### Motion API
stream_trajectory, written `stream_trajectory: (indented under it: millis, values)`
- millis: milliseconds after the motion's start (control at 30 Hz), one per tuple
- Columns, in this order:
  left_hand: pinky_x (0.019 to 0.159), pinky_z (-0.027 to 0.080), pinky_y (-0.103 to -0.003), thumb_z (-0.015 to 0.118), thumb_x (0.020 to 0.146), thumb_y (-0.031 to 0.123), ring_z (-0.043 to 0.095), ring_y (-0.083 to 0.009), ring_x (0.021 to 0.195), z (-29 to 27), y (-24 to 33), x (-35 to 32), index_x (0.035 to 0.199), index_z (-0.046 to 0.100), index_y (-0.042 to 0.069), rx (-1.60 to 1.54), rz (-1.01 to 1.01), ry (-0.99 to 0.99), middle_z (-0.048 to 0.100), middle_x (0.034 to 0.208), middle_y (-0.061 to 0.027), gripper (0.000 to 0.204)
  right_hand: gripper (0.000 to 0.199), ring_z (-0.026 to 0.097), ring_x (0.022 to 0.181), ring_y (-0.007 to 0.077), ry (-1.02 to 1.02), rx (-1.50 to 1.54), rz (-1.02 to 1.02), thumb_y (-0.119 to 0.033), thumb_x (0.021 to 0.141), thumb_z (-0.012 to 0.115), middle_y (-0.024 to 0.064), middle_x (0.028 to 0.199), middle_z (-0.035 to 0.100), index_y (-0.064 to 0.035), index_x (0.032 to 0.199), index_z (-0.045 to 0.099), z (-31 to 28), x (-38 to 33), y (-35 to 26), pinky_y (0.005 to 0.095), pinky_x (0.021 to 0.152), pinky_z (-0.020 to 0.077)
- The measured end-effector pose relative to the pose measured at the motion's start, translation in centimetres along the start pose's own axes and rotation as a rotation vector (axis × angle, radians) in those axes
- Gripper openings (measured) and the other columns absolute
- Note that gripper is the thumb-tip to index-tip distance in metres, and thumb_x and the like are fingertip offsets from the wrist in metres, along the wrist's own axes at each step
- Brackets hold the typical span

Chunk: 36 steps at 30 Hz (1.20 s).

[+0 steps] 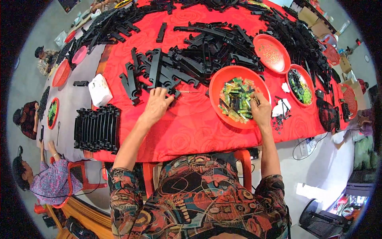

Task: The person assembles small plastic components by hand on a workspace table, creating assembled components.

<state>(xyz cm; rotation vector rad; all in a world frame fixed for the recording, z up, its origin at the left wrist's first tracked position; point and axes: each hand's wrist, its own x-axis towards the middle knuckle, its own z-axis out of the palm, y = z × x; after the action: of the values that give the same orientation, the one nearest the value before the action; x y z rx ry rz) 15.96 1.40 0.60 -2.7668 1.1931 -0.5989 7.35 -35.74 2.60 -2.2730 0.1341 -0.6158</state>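
Patterned shirt (pixel 191 199) sits nearest. At left, black strips (pixel 97 129) lie parallel, likely for compactness. Left hand (pixel 156 104), fingers curled, meets the black-part pile (pixel 156 65); grip unclear. Right hand (pixel 261 111), fingertips pinched, dips among translucent pieces (pixel 238 95) in the red bowl (pixel 215 88), presumably positioned for reach.

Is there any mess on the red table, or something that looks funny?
Yes: little black bits lie scattered on the red cloth by the white paper, right of the big bowl. They look spilled, because the green pieces sit together in that bowl.
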Motion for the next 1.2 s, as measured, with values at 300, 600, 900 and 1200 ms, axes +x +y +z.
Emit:
stream_trajectory:
  millis: [300, 600, 900, 1200]
  values:
    - [0.073, 0.041, -0.042, 0.055, 0.073, 0.009, 0.053, -0.0295, 0.085, -2.9, 12.6, 0.1, 0.097, 0.052, 0.005, -0.279, 0.053, -0.341, 0.053, 0.09, -0.0134, 0.025, 0.012, 0.059, 0.081, 0.0368, -0.268, -0.334, -0.133, -0.014, 0.076, 0.056, 0.0205, 0.079, 0.058, -0.002, 0.079, 0.058, 4.6, 5.5, -0.3, 0.0468, 0.068, 0.0451]
    - [0.084, 0.037, -0.041, 0.075, 0.063, 0.028, 0.046, -0.0303, 0.101, -2.8, 13.1, -1.9, 0.114, 0.052, 0.003, -0.445, -0.219, -0.146, 0.051, 0.11, -0.0126, 0.061, 0.02, 0.063, 0.077, 0.0367, -0.434, -0.554, -0.369, -0.013, 0.074, 0.055, 0.0201, 0.091, 0.058, -0.0032, 0.091, 0.058, 10.1, 5.4, 0.3, 0.0472, 0.065, 0.0511]
    - [0.089, 0.039, -0.042, 0.075, 0.064, 0.018, 0.047, -0.0308, 0.104, -4.3, 8.8, -9.0, 0.115, 0.053, 0.006, -0.532, -0.443, -0.068, 0.053, 0.11, -0.0124, 0.058, 0.017, 0.061, 0.076, 0.0374, -0.371, -0.549, -0.359, -0.013, 0.077, 0.056, 0.0194, 0.088, 0.058, -0.0047, 0.091, 0.053, 7.8, 6.2, -3.0, 0.0446, 0.067, 0.0483]
    - [0.075, 0.041, -0.037, 0.072, 0.065, 0.01, 0.051, -0.0275, 0.092, -2.2, 10.0, -10.1, 0.106, 0.057, 0.004, -0.588, -0.442, 0.067, 0.056, 0.099, -0.011, 0.044, 0.009, 0.058, 0.064, 0.0105, -0.279, 0.416, -0.05, -0.004, 0.079, 0.063, 0.0064, 0.075, 0.058, -0.0006, 0.084, 0.055, 7.4, -5.8, -11.5, 0.0264, 0.059, 0.0469]
